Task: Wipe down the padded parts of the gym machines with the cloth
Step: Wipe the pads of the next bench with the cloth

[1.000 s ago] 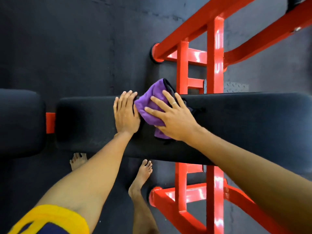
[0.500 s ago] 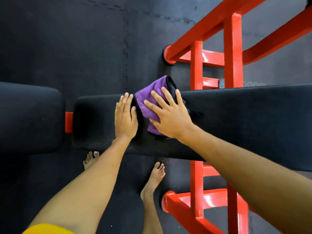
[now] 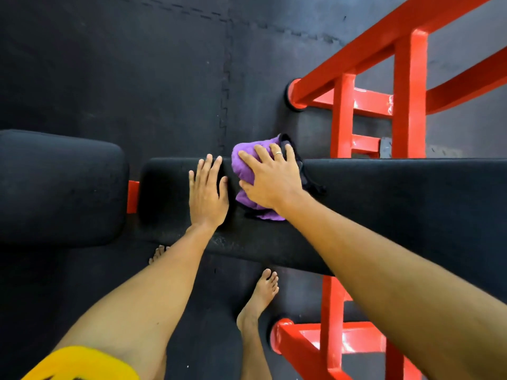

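We see the purple cloth (image 3: 242, 163) bunched on the long black pad (image 3: 397, 193), lying across its far edge near the pad's left end. Our right hand (image 3: 270, 182) lies flat on top of the cloth, fingers spread and straight, pressing it down; a thin ring (image 3: 278, 153) shows on one finger. Just beside it, our left hand (image 3: 207, 197) rests palm-down on the bare pad, fingers straight and close together, holding nothing. A second black pad (image 3: 60, 185) sits to the left, joined by a red bracket (image 3: 133, 196). The red frame (image 3: 410, 91) stands beneath on the dark floor mats (image 3: 137, 64), where we also see a bare foot (image 3: 260, 294).
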The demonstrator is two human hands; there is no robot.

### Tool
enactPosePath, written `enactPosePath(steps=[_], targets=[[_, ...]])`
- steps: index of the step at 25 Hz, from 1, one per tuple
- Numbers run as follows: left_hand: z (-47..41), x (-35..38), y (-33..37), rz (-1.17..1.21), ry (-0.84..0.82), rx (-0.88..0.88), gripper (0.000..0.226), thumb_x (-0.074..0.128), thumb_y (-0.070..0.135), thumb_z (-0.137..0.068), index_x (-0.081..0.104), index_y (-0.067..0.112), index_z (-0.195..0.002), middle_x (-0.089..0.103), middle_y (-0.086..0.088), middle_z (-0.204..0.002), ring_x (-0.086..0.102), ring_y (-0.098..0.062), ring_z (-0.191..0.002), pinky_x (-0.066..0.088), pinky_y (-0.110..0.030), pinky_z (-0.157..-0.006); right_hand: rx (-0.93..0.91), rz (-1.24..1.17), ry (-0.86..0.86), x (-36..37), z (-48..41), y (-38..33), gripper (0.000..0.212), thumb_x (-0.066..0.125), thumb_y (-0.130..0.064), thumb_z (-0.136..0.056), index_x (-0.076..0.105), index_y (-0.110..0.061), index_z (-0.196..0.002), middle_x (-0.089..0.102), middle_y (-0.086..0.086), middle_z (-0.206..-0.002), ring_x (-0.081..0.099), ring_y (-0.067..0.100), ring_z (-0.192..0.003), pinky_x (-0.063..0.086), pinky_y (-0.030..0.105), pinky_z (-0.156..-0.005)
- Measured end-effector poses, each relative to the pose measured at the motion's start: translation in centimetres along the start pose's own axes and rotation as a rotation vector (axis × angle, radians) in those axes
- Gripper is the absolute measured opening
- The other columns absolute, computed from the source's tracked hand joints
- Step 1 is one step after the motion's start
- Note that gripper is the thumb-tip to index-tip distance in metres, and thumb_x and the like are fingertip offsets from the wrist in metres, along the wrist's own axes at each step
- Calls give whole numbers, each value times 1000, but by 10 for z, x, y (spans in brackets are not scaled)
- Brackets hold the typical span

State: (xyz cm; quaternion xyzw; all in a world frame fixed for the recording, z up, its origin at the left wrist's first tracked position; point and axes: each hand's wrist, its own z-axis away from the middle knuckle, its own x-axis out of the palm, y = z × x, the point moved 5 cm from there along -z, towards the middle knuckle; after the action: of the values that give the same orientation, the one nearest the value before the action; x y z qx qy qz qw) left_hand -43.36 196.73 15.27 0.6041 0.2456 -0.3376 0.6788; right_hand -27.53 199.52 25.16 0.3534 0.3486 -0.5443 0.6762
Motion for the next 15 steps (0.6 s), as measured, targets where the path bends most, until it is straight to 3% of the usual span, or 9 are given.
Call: enactPosePath(steps=[2,6,8,10,15], targets=[[0,3,-1,-20,-6,-1,56,24,39,-106,30,22,-159,21,-1,-168,9,-16,-157,7,-48,-128,-88,5,52,-5,18,17,72,43,-68,-94,29,-39,-158,27,0,-167,25,33,-152,13,54,-124],[3,1,1,-27,21,-27,55,27,36,-105,31,24,-159,22,2,-168,9,-13,-157,10,-48,-127,-2,-84,174,-16,31,73,78,43,-77,-82,52,-32,-145,50,0,-152,49,35,-135,36,49,-114],[2,1,2,-28,35,-20,54,30,32,-104,33,23,-158,24,1,-167,12,-13,-156,12,-48,-127,49,-52,124,-15,12,60,70,49,-75,-83,55,-32,-138,58,0,-140,54,35,-124,41,46,-106],[2,2,2,-31,55,-8,55,31,29,-103,35,21,-157,26,0,-167,14,-15,-156,13,-49,-127,-21,-42,65,-12,-23,23,62,51,-72,-86,55,-34,-135,62,0,-131,57,35,-118,41,44,-99],[2,3,0,-32,80,21,57,31,25,-100,35,18,-157,27,-2,-166,16,-17,-156,15,-51,-126,-122,-122,-111,-10,-55,-4,61,50,-67,-91,46,-35,-143,60,-2,-131,61,32,-117,39,39,-81]])
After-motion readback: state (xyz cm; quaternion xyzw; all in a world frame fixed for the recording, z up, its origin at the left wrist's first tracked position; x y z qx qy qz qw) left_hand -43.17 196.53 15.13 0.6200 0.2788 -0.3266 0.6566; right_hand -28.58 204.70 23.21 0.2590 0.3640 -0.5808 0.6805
